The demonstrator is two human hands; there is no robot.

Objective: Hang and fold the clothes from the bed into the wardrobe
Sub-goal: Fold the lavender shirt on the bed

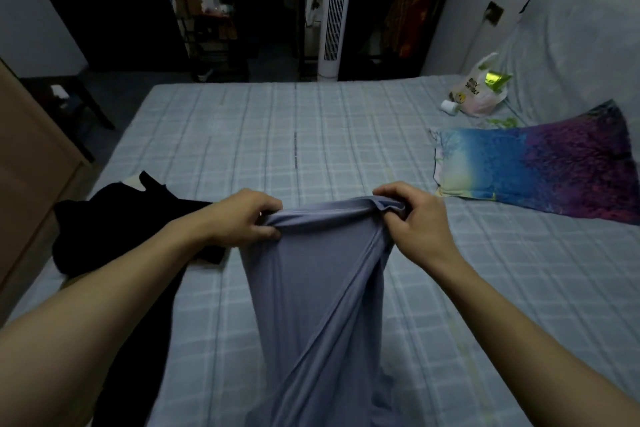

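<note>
A lavender-grey garment [322,305] hangs stretched between my hands above the bed [294,135], its lower part dropping toward me out of view. My left hand [242,218] grips the left end of its top hem. At the right end, my right hand [412,218] pinches the bunched hem. A black garment [114,225] lies crumpled on the bed's left side, partly under my left forearm. The open wardrobe [405,0] with hanging clothes stands beyond the far side of the bed.
A colourful pillow [540,170] lies on the right of the bed, with a plastic bag [481,94] behind it. A white tower fan [334,21] stands past the bed. A wooden cabinet [31,170] is at the left edge, and a dark shelf rack [214,38] stands at the back.
</note>
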